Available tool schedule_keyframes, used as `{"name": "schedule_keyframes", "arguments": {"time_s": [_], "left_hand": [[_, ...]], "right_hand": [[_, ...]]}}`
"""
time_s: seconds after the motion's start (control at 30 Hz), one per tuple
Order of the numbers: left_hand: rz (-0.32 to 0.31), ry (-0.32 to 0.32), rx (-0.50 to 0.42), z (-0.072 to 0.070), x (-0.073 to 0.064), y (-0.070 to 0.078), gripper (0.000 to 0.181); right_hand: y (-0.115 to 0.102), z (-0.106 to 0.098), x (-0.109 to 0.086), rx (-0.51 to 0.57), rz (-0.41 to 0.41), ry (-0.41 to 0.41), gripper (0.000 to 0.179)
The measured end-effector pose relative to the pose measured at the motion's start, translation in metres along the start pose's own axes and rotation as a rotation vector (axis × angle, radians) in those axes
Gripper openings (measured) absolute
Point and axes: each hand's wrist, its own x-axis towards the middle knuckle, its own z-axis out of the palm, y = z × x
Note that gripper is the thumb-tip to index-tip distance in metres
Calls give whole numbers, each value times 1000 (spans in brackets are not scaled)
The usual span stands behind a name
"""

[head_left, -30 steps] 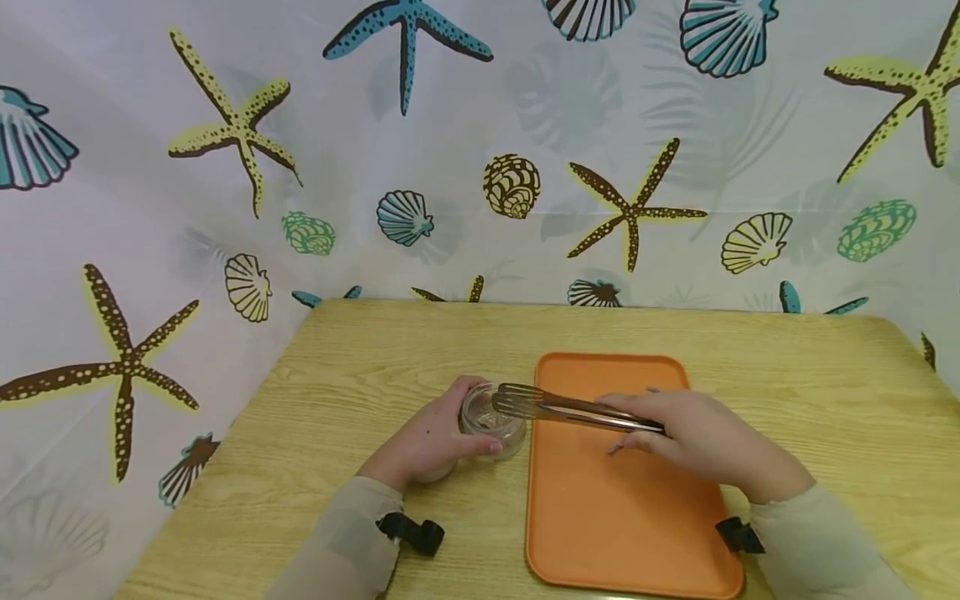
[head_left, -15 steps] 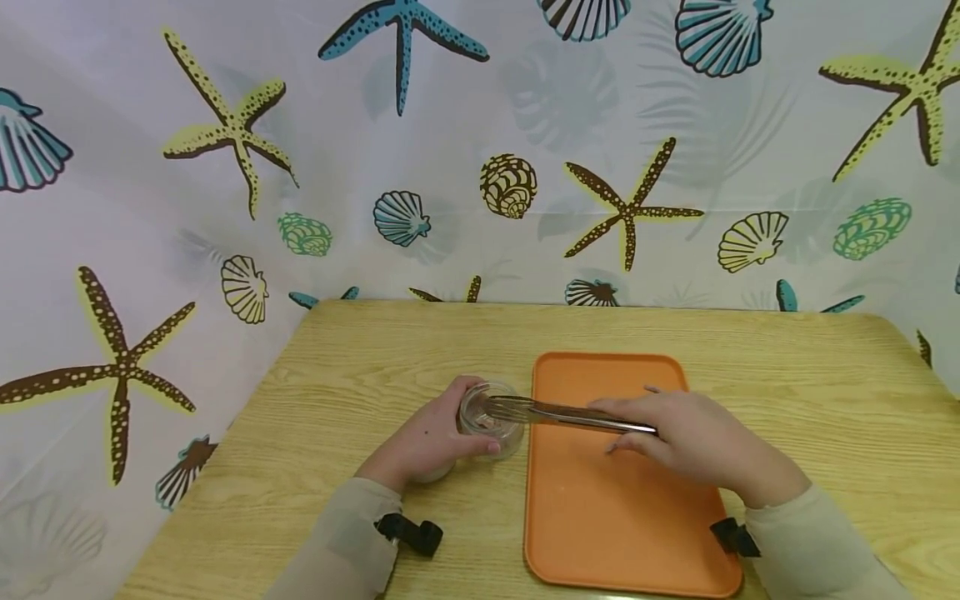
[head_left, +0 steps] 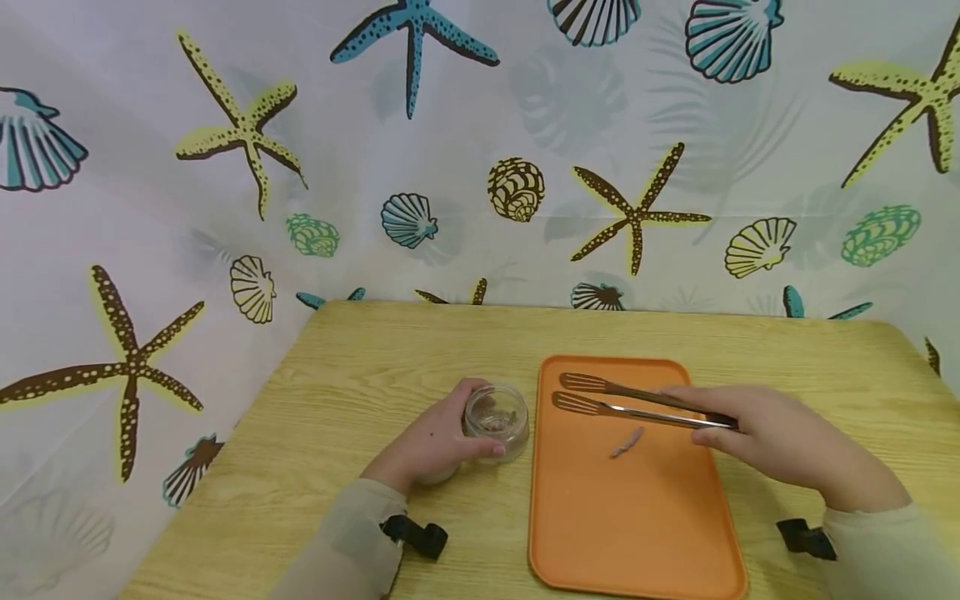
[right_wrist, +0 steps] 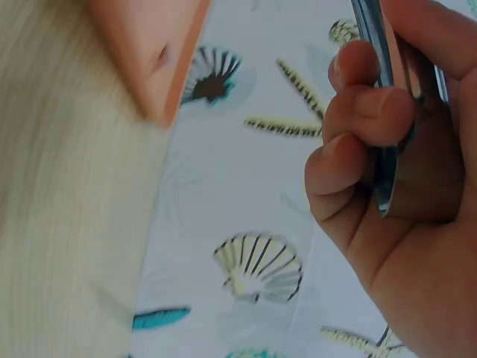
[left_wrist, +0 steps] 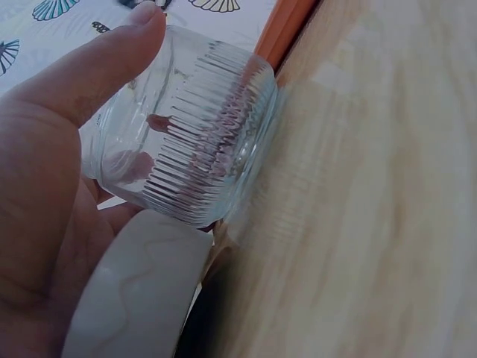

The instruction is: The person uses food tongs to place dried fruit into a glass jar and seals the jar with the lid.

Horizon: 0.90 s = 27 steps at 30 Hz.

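Observation:
My left hand [head_left: 435, 433] holds a clear glass jar [head_left: 517, 446] upright, just left of the orange tray. In the left wrist view the thumb lies over the ribbed jar [left_wrist: 216, 112], and small reddish-brown bits show through the glass. My right hand [head_left: 772, 433] grips metal tongs [head_left: 645, 412] over the tray, their slotted ends spread apart with nothing between them. The right wrist view shows the fingers curled round the tongs' handle [right_wrist: 386, 171]. Below the tongs a small pinkish-brown strip [head_left: 627, 442] lies on the tray.
The orange tray [head_left: 630, 533] lies on the wood-grain table [head_left: 360, 350]. A whitish rounded object [left_wrist: 141, 283] sits beside the left hand, mostly hidden behind it in the head view. A shell-print cloth [head_left: 450, 167] hangs behind the table.
The tongs have moved right from the jar's mouth to over the tray, and their ends have spread. The strip on the tray now shows fully. The left hand and jar stay put.

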Motion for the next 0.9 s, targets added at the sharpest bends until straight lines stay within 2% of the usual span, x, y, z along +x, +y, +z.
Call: {"name": "schedule_keyframes", "arguments": {"time_s": [0.2,0.4,0.63,0.9], "left_hand": [[-3,-4,-12,1,0,1,99],[-16,1,-17,1,-1,1,95],[-11,0,-14,0,-1,1,96],[-17,0,0,0,0,0,96]], "right_hand": [[35,-6,-28,9,65,-51,49],[58,-9,-40,88,105,-117,55],[63,-8,-40,122,158,-183,58],[61,-4,-39,65,166,-178,57]]}}
